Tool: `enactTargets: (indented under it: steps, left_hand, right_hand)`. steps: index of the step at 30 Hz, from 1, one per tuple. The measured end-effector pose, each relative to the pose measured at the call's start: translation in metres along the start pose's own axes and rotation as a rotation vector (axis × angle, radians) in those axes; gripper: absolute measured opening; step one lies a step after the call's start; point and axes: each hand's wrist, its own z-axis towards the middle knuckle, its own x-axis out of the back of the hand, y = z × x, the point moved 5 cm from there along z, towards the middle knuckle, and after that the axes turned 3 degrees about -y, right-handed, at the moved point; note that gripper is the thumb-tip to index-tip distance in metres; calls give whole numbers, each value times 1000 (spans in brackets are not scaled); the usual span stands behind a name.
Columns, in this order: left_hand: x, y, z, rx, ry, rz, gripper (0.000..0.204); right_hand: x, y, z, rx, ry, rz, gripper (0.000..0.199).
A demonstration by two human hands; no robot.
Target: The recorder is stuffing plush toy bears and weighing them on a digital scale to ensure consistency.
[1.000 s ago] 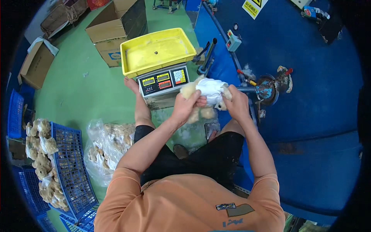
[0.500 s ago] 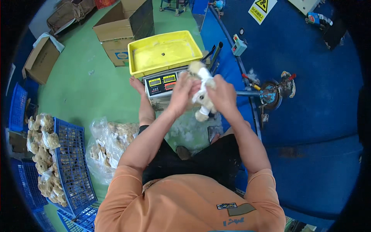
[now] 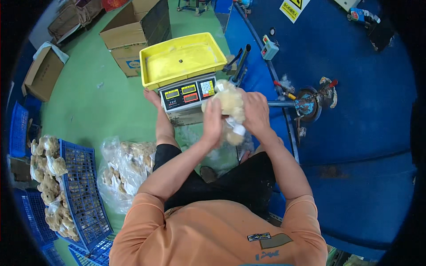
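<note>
- Plush toy between both hands, just off the scale's right-hand near corner; whether it touches the scale cannot be told
- Its long axis runs roughly away from the person, the near end leaning slightly right; motion blur softens its outline
- Left hand, closer to the scale, grips the toy's left side, thumb uppermost, some fingers hidden
- Right hand, farther right of the scale, has curled fingers holding the toy's right side
- Toy: fluffy, cream-tan pile, rounded lobes, smooth white patches at both ends
- Atop the scale: shallow yellow tray, smooth, rectangular, apparently plastic
- Right of the scale: round, bare metal pipe
- Left of the scale, nearer the person: wrinkled clear bag of tan plush pieces, then rigid blue lattice crate
</note>
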Motion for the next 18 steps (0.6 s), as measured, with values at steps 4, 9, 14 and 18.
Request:
enactTargets:
  steps: [4, 9, 14, 18]
  left_hand:
    - [9, 13, 12, -181, -38, 355, 34]
    - [20, -9, 20, -49, 97, 56, 37]
    - [12, 23, 26, 42, -17, 527, 37]
    - [21, 6, 21, -299, 51, 748, 37]
  right_hand:
    - [-7, -4, 2, 18, -98, 40, 35]
    - [-11, -11, 11, -18, -270, -132, 32]
    - [-13, -4, 6, 40, 96, -29, 30]
    - [-9, -9, 9, 90, 62, 60, 29]
